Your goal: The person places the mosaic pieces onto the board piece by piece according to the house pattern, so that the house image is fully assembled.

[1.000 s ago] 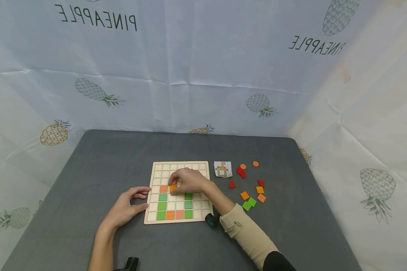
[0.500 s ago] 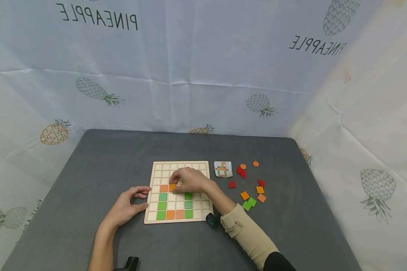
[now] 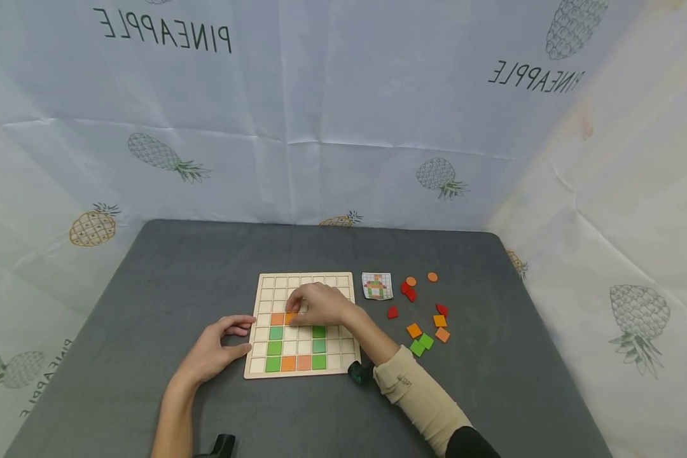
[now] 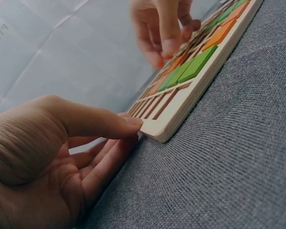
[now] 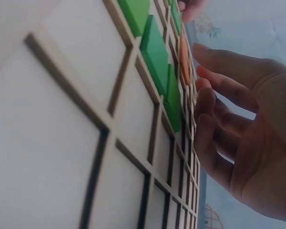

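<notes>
A wooden grid board [image 3: 339,280] lies on the dark table, with green and orange square tiles set in several of its cells. In the head view my right hand [image 3: 320,304] reaches over the middle of the board. Its thumb and index finger pinch an orange square tile [image 3: 289,317], low in a cell just right of another orange tile [image 3: 277,319]; the fingers partly hide it. My left hand [image 3: 208,350] rests at the board's left edge, thumb and fingers apart. In the left wrist view its thumb [image 4: 119,125] touches the board's near corner.
Right of the board lies a small printed pattern card [image 3: 376,286]. Beyond it several loose pieces are scattered: red pieces [image 3: 392,312], orange discs [image 3: 432,277], orange squares [image 3: 439,320] and green squares [image 3: 417,348]. A black object [image 3: 222,445] shows at the bottom edge.
The orange tile under my right hand has shifted slightly left, closer to the neighbouring orange tile. My left hand has stayed at the board's edge.
</notes>
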Available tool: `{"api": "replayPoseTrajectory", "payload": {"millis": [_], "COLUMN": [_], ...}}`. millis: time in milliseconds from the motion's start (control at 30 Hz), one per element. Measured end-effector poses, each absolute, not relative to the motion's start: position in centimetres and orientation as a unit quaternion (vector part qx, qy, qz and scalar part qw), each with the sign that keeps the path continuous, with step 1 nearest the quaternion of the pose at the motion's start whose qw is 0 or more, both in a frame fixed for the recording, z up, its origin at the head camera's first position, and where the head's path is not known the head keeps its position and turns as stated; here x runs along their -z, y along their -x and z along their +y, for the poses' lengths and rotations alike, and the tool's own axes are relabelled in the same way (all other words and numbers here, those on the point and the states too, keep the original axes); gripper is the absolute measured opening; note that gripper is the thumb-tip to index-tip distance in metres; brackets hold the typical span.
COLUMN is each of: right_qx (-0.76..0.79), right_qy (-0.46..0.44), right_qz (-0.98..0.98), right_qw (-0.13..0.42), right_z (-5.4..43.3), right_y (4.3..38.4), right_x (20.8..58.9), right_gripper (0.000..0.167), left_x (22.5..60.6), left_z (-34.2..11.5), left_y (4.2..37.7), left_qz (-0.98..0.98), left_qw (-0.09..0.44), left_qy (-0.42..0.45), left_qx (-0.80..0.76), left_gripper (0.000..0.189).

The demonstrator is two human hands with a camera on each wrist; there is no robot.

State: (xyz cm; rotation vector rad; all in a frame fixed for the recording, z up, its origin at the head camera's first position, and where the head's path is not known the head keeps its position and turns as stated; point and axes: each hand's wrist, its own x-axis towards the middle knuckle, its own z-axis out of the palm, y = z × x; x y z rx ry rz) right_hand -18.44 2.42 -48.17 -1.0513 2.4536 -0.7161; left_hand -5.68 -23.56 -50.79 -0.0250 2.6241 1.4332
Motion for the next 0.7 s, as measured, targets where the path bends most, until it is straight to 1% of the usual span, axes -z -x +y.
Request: {"api": "replayPoseTrajectory", "payload": {"millis": [267, 533, 700], "right_qx": [0.294, 0.333, 0.337], "right_qy": [0.380, 0.365, 0.349], "right_qz": [0.859, 0.852, 0.863], "right_qw": [0.177, 0.172, 0.144], "right_z": [4.6, 8.5, 11.0], "right_y": [18.4, 17.9, 17.3], "right_x": [46.9, 45.0, 44.1], "right_gripper": [0.020, 0.031, 0.032], "left_x": [50.7, 50.8, 50.9], "left_z": [-23.5, -23.4, -23.3], "left_y": [5.6, 5.6, 5.5], "left_qz": [0.875, 0.878, 0.879], "left_qw": [0.071, 0.070, 0.074], "left_qy": [0.006, 0.006, 0.010], "left_qx": [-0.479, -0.474, -0.470], "left_gripper": [0.053, 0.054, 0.055]}}
